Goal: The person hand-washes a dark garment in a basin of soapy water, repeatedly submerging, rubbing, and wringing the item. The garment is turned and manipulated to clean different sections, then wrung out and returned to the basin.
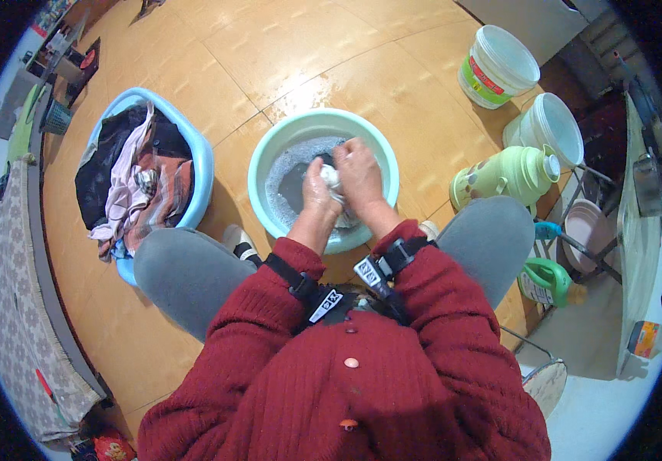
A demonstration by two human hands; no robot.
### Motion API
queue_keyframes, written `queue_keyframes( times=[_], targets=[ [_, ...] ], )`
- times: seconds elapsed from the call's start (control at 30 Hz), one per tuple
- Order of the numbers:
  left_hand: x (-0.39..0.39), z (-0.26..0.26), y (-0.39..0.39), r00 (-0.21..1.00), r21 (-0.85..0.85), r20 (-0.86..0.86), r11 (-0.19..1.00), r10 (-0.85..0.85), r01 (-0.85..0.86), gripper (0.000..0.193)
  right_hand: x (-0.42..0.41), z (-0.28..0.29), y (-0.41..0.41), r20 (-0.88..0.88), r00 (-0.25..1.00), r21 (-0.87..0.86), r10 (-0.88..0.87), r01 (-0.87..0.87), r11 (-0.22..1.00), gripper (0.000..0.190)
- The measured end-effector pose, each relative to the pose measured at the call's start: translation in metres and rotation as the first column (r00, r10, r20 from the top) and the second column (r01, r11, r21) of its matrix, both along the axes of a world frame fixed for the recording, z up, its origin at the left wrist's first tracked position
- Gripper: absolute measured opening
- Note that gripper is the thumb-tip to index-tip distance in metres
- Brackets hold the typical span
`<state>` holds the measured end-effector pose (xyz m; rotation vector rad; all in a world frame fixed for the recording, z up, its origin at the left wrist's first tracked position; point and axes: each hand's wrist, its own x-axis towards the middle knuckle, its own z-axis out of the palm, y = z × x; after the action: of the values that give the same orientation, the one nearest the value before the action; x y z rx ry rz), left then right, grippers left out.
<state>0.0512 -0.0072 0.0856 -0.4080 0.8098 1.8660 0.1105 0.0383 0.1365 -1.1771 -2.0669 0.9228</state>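
Note:
Both of my hands are over a round pale green plastic basin point(257, 167) on the floor between my legs. Soapy water point(292, 187) with foam round its edge fills the lower part. A wet white cloth point(330, 176) is bunched between my hands. My left hand point(318, 196) grips it from the left, thumb upward. My right hand point(360, 173) is curled over it from the right, its fingers bent. Something dark shows just behind the cloth, partly hidden by my hands; I cannot tell what it is.
To the left stands a blue tub point(204, 173) heaped with clothes point(146, 173). At the right are two white plastic buckets point(489, 80), a pale green thermos flask point(501, 176) and a green jug point(544, 282). A metal-legged table point(634, 242) rises at the far right. Wet patches shine on the tiled floor point(302, 95).

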Motion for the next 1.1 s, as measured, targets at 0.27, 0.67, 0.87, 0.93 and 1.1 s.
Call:
queue_keyframes(
  times=[0.27,0.67,0.87,0.93,1.1],
  targets=[
    [-0.009,-0.027,-0.005,0.989,0.209,-0.144,0.976,-0.024,0.054,0.027,-0.001,-0.016,-0.004,0.113,0.955,0.211,0.274,-0.293,0.933,0.027],
    [-0.009,-0.038,-0.005,0.985,0.195,-0.172,0.980,-0.004,0.038,0.024,-0.001,0.003,-0.016,0.125,0.967,0.108,0.220,-0.234,0.966,0.022],
    [-0.016,-0.042,-0.004,0.992,0.525,-0.126,0.847,-0.021,0.085,0.025,-0.012,-0.034,-0.017,0.204,0.925,-0.062,0.320,-0.314,0.947,0.024],
    [-0.020,-0.041,-0.007,0.993,0.735,-0.117,0.670,-0.025,0.103,0.025,-0.011,-0.039,-0.021,-0.145,0.942,0.195,0.304,-0.274,0.942,0.025],
    [0.006,-0.022,-0.006,0.959,0.008,-0.152,0.970,-0.239,0.243,0.025,0.002,-0.016,0.004,-0.166,0.977,-0.228,-0.132,0.092,0.969,0.032]
  ],
)
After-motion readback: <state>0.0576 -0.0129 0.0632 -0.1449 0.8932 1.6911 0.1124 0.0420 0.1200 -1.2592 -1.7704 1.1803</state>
